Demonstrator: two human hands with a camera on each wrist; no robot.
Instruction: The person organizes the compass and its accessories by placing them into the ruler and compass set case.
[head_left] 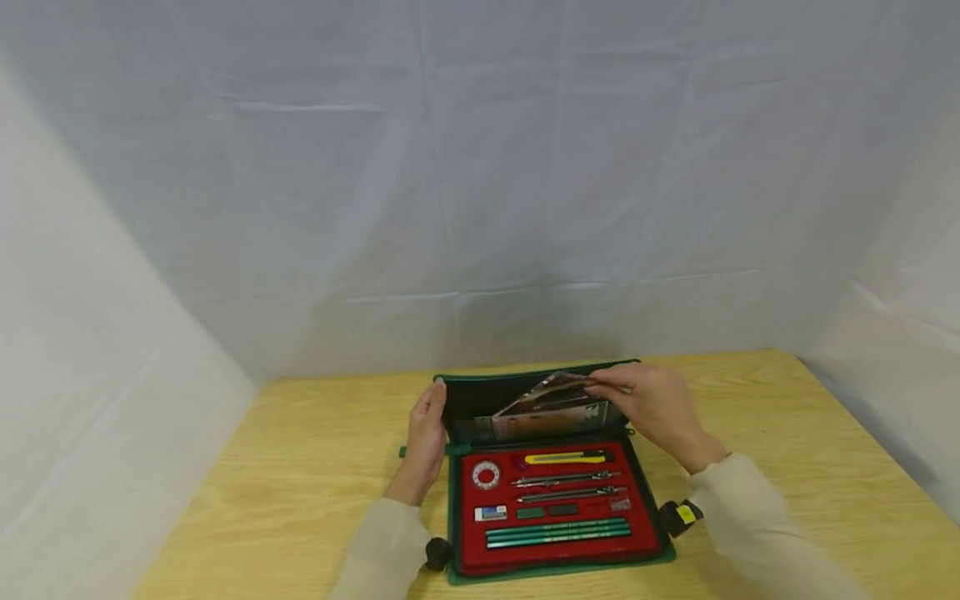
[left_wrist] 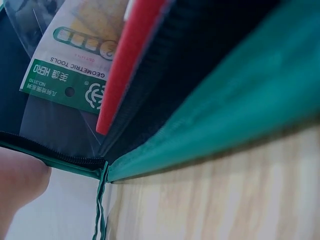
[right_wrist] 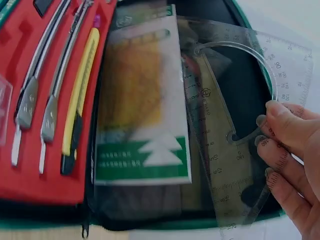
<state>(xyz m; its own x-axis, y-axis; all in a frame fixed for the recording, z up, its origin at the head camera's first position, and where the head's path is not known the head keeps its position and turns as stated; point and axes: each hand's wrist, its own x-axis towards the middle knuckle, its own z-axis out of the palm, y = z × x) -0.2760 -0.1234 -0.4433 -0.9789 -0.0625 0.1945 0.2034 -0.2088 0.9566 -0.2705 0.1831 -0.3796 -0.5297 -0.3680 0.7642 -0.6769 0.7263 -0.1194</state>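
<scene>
A green zip case (head_left: 454,550) lies open on the table with its lid raised. My left hand (head_left: 422,433) grips the lid's left edge, thumb (left_wrist: 22,172) on the near side. With thumb and fingertips, my right hand (head_left: 660,408) pinches a clear plastic set square (right_wrist: 222,160), which has a rounded cut-out and printed scales. It is tilted over the dark inside of the lid. Beside it, a printed packet (right_wrist: 142,85) marked "Geometric Tools" in the left wrist view sits in the lid's clear pocket (left_wrist: 55,127).
The case's red tray (head_left: 555,562) holds a yellow cutter (head_left: 566,458), metal compasses (head_left: 562,479), a white ring (head_left: 486,475), an eraser (head_left: 491,514) and green pencils (head_left: 558,533). The wooden table (head_left: 315,467) meets white sheeting (head_left: 480,208) behind.
</scene>
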